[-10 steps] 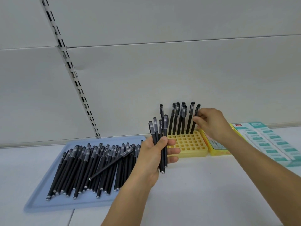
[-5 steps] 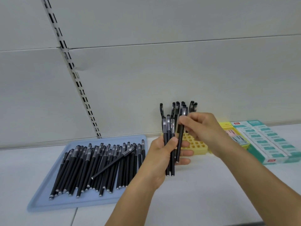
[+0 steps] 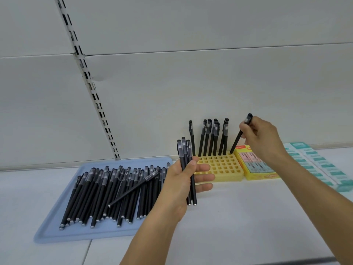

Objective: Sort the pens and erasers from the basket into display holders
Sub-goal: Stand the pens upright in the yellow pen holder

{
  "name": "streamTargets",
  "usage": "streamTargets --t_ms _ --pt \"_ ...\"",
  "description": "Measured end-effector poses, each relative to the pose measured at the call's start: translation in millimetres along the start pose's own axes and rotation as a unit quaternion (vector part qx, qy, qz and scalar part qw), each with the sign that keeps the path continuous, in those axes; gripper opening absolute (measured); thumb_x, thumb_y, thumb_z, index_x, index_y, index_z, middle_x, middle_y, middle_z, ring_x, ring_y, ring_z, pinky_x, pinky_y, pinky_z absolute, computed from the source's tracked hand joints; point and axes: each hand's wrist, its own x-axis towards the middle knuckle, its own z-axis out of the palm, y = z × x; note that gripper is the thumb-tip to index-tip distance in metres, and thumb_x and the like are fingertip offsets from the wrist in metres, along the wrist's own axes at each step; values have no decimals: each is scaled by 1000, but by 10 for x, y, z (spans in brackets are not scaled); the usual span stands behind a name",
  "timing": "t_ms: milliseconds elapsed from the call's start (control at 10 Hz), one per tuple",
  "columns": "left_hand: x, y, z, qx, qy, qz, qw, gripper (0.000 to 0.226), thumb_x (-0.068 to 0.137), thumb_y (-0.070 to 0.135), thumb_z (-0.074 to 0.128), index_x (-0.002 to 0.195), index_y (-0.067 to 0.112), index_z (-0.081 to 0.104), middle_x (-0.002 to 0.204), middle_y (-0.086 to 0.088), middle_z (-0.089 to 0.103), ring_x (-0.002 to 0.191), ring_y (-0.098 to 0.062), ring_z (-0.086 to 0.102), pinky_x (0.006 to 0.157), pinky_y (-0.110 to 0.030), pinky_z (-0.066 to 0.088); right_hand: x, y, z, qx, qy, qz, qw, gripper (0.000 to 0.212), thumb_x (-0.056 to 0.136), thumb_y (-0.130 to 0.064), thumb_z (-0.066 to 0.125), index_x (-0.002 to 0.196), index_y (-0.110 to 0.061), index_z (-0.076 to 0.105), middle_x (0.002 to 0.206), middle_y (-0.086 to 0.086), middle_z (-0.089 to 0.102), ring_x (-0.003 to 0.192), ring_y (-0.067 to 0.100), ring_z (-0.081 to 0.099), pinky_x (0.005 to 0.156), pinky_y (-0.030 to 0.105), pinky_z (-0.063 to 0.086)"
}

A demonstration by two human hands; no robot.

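My left hand [image 3: 184,180] holds a small bundle of three black pens [image 3: 186,155] upright in front of the yellow grid holder [image 3: 221,168]. My right hand [image 3: 261,138] pinches a single black pen [image 3: 241,133] tilted, its lower tip at the holder's back right corner. Several black pens [image 3: 212,138] stand in the holder's back row. Many more black pens [image 3: 107,192] lie piled on the pale blue tray [image 3: 63,232] at the left.
A yellow box of pastel erasers [image 3: 256,164] sits right of the holder. Teal and white eraser boxes [image 3: 321,165] lie further right. A white wall panel with a slotted rail [image 3: 91,88] rises behind the white shelf [image 3: 238,217].
My right hand took one pen from the bundle in my left hand and carried it right and back to the holder's back right corner. The left hand's bundle is one pen smaller.
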Motion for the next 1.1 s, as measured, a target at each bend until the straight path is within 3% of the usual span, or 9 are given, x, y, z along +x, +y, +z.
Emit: streamTargets --t_ms 300,400,500,600,700,800,1000,1100 --pt "-28 63 -33 -20 13 0 1000 22 103 17 43 117 6 57 94 -12 72 77 -25 72 66 -36 61 16 58 134 -56 -79 42 994 20 98 -27 51 94 -11 62 86 9 71 75 23 65 76 40 53" --pt "-63 73 -64 -19 14 9 1000 23 103 18 44 119 6 56 95 -13 72 77 -25 71 66 -35 61 -92 -29 104 -97 -15 53 994 29 96 -35 55 114 -12 51 78 0 64 82 24 60 77 41 48" --pt "-93 60 -86 -18 4 20 1000 23 103 18 43 119 6 56 93 -12 72 76 -25 71 65 -35 60 -326 -283 119 15 92 24 995 24 95 -37 55 109 -19 50 71 -5 57 76 22 58 75 43 48" --pt "-103 42 -72 2 -17 21 1000 24 103 19 44 119 6 56 91 -11 72 77 -25 71 64 -35 59 -479 -614 210 130 -56 2 990 23 94 -39 57 94 -18 66 73 -8 63 67 8 58 65 30 50" --pt "-103 78 -53 39 -57 5 998 25 104 20 43 117 6 59 91 -10 72 81 -26 71 68 -36 60 -524 -839 269 203 -244 31 948 27 92 -34 63 77 -12 69 60 -10 60 51 -3 51 50 11 40" --pt "-75 193 -81 65 -77 -11 995 30 105 21 41 119 4 59 97 -14 72 84 -28 71 72 -37 61 -481 -899 298 238 -249 40 938 29 91 -26 65 66 -13 61 56 -2 58 47 2 49 44 12 36" --pt "-10 302 -200 135 -1 8 991 28 105 21 41 118 3 58 106 -18 71 94 -29 71 75 -35 61 -384 -916 276 294 -90 46 951 24 95 -27 60 75 -13 58 57 1 59 44 12 46 41 19 36" --pt "-83 249 -265 85 39 31 995 23 104 19 42 114 6 57 106 -17 71 91 -25 72 75 -36 61 -351 -929 212 348 -22 48 936 24 95 -26 60 74 -16 54 58 3 57 43 12 45 42 20 37"
